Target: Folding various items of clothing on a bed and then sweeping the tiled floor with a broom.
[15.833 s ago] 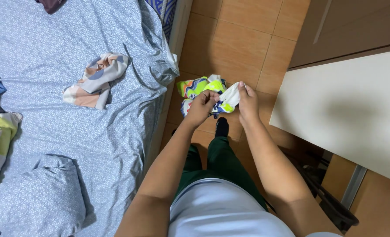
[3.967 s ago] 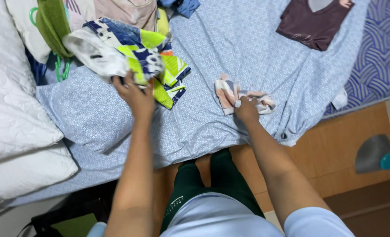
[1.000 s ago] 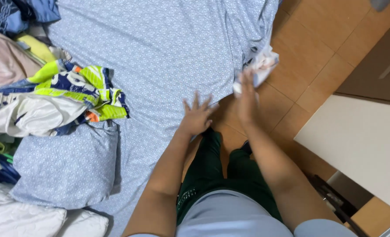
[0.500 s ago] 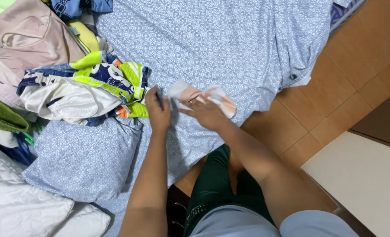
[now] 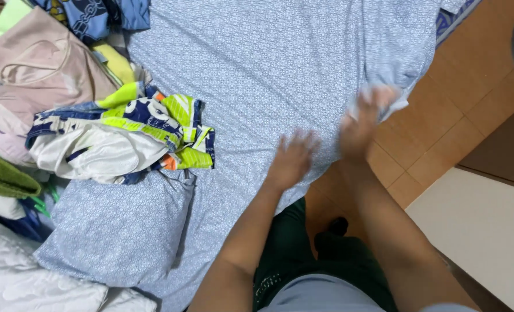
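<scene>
your left hand [image 5: 291, 159] was flat and spread, fingers apart, on the blue patterned bedsheet [image 5: 280, 63], holding nothing. your right hand [image 5: 364, 118] was blurred at the bed's edge, touching a small pale cloth [image 5: 384, 98]; can't tell if it gripped it. the neon yellow, navy and white garment [image 5: 124, 136] lay in a heap left of your hands, apart from them, just above a blue pillow [image 5: 118, 231]. orange tiled floor [image 5: 442, 115] sat right of the bed, with a white cabinet top [image 5: 482, 231] at lower right
</scene>
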